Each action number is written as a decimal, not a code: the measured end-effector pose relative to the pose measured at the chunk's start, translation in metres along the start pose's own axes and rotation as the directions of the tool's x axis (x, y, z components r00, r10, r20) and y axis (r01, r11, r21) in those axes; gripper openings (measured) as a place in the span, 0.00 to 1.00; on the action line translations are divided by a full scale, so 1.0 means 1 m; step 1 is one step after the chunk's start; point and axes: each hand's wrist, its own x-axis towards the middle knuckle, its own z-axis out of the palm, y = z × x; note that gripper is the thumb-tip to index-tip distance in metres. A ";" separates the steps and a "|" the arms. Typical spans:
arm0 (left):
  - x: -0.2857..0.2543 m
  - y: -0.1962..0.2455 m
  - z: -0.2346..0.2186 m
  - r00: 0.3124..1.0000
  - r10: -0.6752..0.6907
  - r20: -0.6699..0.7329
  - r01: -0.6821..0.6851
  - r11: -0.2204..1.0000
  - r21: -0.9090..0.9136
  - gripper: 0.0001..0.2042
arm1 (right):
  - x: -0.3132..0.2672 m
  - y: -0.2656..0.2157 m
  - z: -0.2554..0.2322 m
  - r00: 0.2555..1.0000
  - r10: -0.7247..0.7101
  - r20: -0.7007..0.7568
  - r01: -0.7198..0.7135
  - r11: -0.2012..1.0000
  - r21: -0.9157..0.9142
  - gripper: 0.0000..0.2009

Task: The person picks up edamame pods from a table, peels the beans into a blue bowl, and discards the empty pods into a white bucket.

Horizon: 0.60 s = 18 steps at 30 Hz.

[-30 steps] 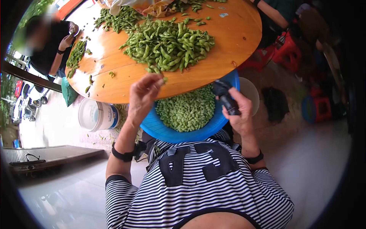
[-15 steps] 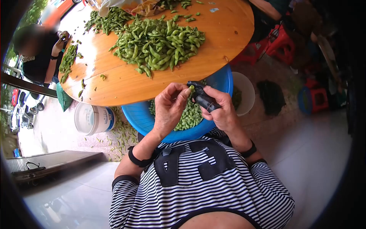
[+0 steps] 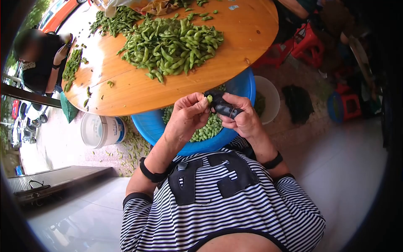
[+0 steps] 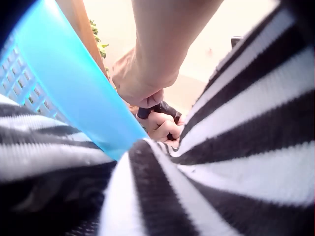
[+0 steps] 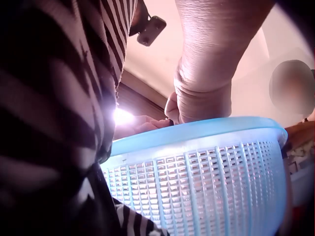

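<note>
In the head view my left hand (image 3: 184, 116) pinches a small green soybean pod (image 3: 210, 98) between thumb and fingertips. My right hand (image 3: 244, 115) grips a shiny black hand tool (image 3: 226, 110), its dark front end right at the pod. The two hands meet over a blue plastic basket (image 3: 145, 131), which holds shelled green beans (image 3: 206, 131) and is partly hidden by the hands. Close ahead, a large pile of pods (image 3: 172, 48) lies on the round wooden table (image 3: 126, 98). Up close in the right wrist view, the basket's slotted wall (image 5: 197, 177) shows.
A white bucket (image 3: 94, 131) stands at left, with pods and shells (image 3: 134, 147) scattered on the floor. At right are a pale tub (image 3: 273, 101) and red stools (image 3: 310, 50). Another person (image 3: 37, 71) sits at the table's left side.
My left hand has come from the table edge to the right with the pod, meeting the black tool. My right hand has moved left. Over the last half second both hands barely shifted.
</note>
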 end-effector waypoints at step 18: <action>-0.014 -0.004 -0.018 0.990 0.109 -0.087 -0.070 0.927 0.368 0.06 | -0.002 -0.017 0.004 0.903 -0.425 0.063 0.211 0.310 -0.927 0.10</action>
